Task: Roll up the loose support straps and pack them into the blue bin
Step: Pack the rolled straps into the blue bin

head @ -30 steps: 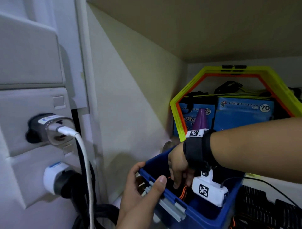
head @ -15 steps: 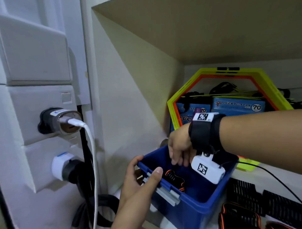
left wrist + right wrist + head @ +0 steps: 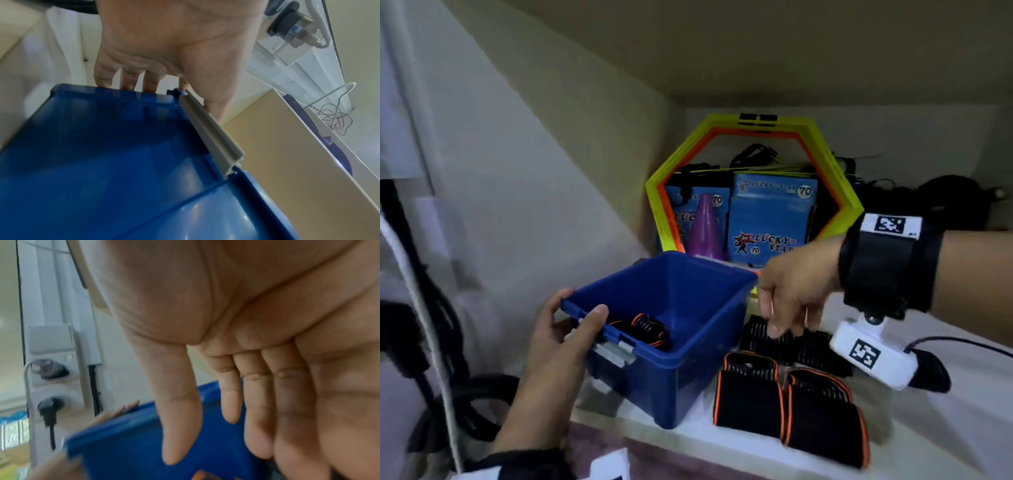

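Note:
A blue bin point(image 3: 681, 346) stands on the white shelf with one rolled black-and-orange strap point(image 3: 650, 329) inside it. My left hand point(image 3: 571, 329) grips the bin's near-left rim, thumb over the edge by the grey latch point(image 3: 211, 138); the left wrist view shows the fingers point(image 3: 127, 79) behind the bin wall point(image 3: 102, 154). My right hand point(image 3: 791, 298) hovers empty to the right of the bin, fingers point(image 3: 255, 402) straight and pointing down above a flat black strap point(image 3: 791, 346). Two black straps with orange edging point(image 3: 750, 397) point(image 3: 822, 418) lie at the shelf front.
A yellow-and-orange hexagon frame point(image 3: 822, 161), blue boxes point(image 3: 770, 219) and a purple cone point(image 3: 705, 229) stand behind the bin. Dark gear point(image 3: 945, 202) lies at the back right. Plugs and cables point(image 3: 431, 308) hang on the wall to the left. The shelf ceiling is low.
My right hand left the strap in the bin, came out and moved right, over the straps on the shelf. The camera view swung right and down. My left hand kept its grip on the rim.

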### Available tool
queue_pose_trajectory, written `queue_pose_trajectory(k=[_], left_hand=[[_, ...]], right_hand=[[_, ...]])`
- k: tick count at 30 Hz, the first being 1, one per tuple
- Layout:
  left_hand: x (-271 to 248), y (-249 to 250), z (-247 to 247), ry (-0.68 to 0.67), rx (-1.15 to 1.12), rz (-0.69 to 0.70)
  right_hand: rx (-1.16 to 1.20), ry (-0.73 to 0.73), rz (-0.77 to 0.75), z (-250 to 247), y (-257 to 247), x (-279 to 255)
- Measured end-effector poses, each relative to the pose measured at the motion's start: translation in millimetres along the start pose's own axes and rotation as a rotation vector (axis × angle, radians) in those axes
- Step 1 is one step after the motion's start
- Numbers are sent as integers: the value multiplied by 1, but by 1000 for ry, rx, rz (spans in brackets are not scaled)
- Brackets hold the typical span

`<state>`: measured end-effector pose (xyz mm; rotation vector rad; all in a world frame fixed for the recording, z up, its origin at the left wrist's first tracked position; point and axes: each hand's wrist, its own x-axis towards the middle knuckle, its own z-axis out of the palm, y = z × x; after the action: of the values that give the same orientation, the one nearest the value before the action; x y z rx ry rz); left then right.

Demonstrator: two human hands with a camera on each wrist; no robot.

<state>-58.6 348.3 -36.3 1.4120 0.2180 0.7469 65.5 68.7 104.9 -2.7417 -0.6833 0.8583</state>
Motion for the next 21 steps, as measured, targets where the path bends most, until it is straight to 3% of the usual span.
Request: queue_pose_trajectory(k=[4,7,10,16,21], left_hand=[[2,-2,5,40,5,18],[6,-8,3,55,21,22],[7,-11,3,61,33,23],[6,-9,5,67,30,17],[4,-8,5,55,13,2]], right_hand=[[-131,-49,89,40,42,-12],[-179,-91,44,66,56,-16],[-284,-39,-18,80,56,-20],[-287,-51,-66,81,49,-21],[-323,-233,-58,48,48,-33]])
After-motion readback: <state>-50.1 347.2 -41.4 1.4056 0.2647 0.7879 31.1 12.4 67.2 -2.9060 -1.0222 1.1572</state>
